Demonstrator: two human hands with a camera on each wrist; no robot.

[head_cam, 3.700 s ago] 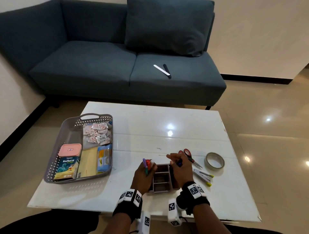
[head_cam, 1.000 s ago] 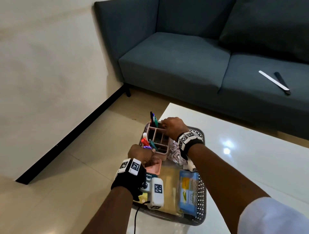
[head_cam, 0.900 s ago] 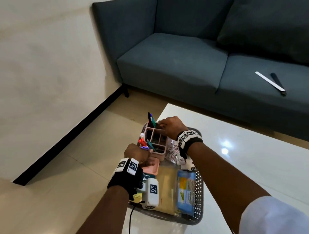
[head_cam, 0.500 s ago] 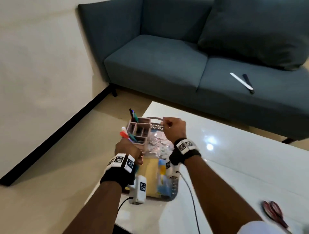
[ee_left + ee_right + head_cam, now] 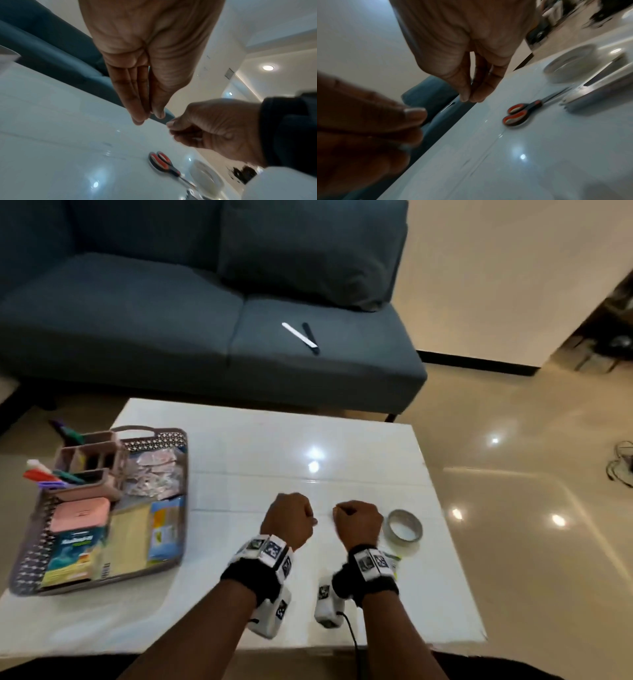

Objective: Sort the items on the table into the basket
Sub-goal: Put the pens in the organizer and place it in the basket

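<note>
The grey basket (image 5: 154,437) stands at the table's left, with a pink pen organiser (image 5: 89,470) holding markers in its far left corner. Beside it lie sachets, a pink box (image 5: 80,513) and packets. My left hand (image 5: 289,518) (image 5: 149,116) and right hand (image 5: 356,520) (image 5: 471,98) hover side by side over the table's middle. Their fingers point down, loosely curled, and hold nothing. Red-handled scissors (image 5: 161,162) (image 5: 520,112) lie on the table under the hands, hidden in the head view. A tape roll (image 5: 404,512) (image 5: 568,65) lies just right of my right hand.
A stapler (image 5: 599,92) lies near the scissors' blades, close to my right wrist. The white table (image 5: 342,440) has bare surface beyond the hands. A blue sofa (image 5: 137,320) stands behind it with two flat sticks (image 5: 301,335) on the seat.
Both hands have let go of the pen organiser, which now stands in the basket. They have moved right to the table's middle, and my view has swung back over the table.
</note>
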